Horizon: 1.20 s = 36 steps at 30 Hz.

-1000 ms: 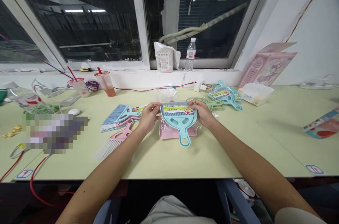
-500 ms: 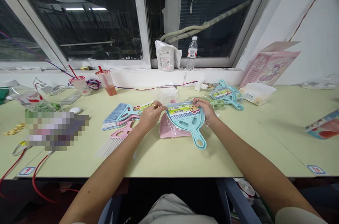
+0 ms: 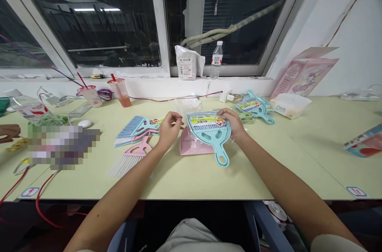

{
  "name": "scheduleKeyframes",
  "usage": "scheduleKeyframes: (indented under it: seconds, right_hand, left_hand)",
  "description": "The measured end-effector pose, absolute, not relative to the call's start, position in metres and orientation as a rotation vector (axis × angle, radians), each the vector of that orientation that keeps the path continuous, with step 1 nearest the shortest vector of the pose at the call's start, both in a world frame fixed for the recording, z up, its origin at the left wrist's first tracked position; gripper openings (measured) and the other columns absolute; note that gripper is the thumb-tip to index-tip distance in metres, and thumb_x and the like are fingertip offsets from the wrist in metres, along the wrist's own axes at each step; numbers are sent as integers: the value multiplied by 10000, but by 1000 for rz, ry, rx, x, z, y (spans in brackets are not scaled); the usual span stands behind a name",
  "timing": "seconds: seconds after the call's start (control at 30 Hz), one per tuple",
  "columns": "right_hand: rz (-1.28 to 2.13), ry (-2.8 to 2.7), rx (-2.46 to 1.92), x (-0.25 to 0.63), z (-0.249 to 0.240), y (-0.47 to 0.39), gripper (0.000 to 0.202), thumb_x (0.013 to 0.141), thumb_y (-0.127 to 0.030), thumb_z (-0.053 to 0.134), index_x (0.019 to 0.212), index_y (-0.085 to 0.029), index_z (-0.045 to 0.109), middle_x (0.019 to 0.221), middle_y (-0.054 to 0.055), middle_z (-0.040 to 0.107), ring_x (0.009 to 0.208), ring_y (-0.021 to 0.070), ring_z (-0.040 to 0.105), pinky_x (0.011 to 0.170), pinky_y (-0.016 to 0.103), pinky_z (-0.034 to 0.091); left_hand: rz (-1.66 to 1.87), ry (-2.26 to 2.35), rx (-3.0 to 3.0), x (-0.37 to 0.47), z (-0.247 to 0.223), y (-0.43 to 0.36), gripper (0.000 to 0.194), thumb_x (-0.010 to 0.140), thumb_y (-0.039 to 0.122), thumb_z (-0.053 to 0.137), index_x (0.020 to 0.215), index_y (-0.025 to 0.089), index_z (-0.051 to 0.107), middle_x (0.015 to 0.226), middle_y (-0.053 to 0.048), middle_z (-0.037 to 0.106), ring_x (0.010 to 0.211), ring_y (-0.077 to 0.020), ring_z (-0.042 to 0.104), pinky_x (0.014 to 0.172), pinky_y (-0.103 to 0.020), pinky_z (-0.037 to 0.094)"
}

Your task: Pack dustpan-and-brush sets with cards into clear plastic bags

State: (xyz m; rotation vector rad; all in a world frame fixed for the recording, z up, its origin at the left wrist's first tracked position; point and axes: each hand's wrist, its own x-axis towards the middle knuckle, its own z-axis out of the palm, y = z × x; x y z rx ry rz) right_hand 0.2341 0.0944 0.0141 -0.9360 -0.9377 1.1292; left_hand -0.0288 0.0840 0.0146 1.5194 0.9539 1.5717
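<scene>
At the centre of the frame, the person's right hand (image 3: 234,123) grips the upper right edge of a light-blue dustpan set (image 3: 209,136) in clear film, its handle pointing down. The set's yellow label (image 3: 207,120) carries dark characters too small to read surely. The left hand (image 3: 170,126) is just beside the set's upper left edge, fingers curled; whether it pinches the film cannot be told. A pink dustpan (image 3: 191,146) shows partly behind the set. Left of centre lie a blue brush (image 3: 134,128) and a pink brush (image 3: 137,150).

Right of centre, a tissue pack (image 3: 289,105) reads "Face". At upper centre, a white package (image 3: 185,63) bears a printed panel with illegible small text, beside a water bottle (image 3: 217,61) with a white-and-red label. A sticker (image 3: 30,192) at lower left shows a red arrow. Another person's hand (image 3: 8,132) enters at the left edge.
</scene>
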Motion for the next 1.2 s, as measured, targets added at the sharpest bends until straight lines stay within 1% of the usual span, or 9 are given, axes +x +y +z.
scheduleKeyframes:
  seconds: [0.13,0.27,0.4,0.5,0.67,0.73,0.87,0.93,1.2]
  right_hand:
    - [1101,-960,-917,233,13,93,132,588,-182,640,708,-226,611,671,-30,580,571,134,519,538,262,416]
    - [1071,-989,-890,230,12,91,129,604,-185,656,722,-227,626,667,-27,574,582,147,537,544,276,431]
    - [1019,-1035,-909,228,12,89,129,625,-202,662,745,-229,624,692,-25,586,603,154,543,563,282,440]
    - [986,-1066,-927,229,9,91,132,636,-218,665,761,-231,622,717,-21,598,621,163,549,565,285,436]
    - [893,-1150,-953,231,2,94,113,680,-229,650,790,-237,626,718,-19,569,613,160,517,558,283,411]
    - [820,-1192,-960,230,1,93,107,696,-226,641,802,-239,629,728,-16,561,625,161,507,571,284,408]
    - [726,-1265,-943,226,1,88,98,737,-224,621,832,-238,639,750,-10,552,649,163,491,592,286,396]
    - [695,-1285,-949,225,1,86,97,747,-224,613,840,-236,638,746,-10,542,643,162,476,589,286,383]
    - [577,-1332,-951,220,6,79,84,753,-199,618,824,-225,653,795,-2,584,700,171,489,663,304,389]
  left_hand:
    - [1449,831,1208,-25,23,81,197,825,325,700,858,202,550,1016,-69,673,796,-186,700,655,-329,588]
    - [1269,749,1086,-20,28,75,311,775,371,756,775,193,501,887,-50,665,750,-191,708,603,-289,560]
    - [1235,778,1040,-17,29,72,304,735,354,764,761,189,510,800,-30,644,663,-174,690,586,-289,553]
    - [1235,786,1031,-16,29,71,292,728,344,758,755,191,510,749,2,612,581,-128,633,565,-272,538]
    - [1264,855,1017,-15,25,73,272,726,336,753,725,197,519,570,81,432,442,-63,453,493,-223,469]
    - [1290,941,1039,-15,22,75,268,714,335,750,701,196,521,550,76,441,443,-70,453,495,-236,484]
    - [1344,1085,1141,-18,15,79,241,687,321,741,667,182,545,570,28,536,516,-119,543,516,-277,535]
    - [1359,1127,1176,-19,13,81,226,679,314,735,662,176,558,581,17,550,533,-131,560,510,-276,536]
    - [1396,1236,1283,-21,9,83,302,669,332,782,636,192,516,553,49,468,480,-94,469,453,-224,462]
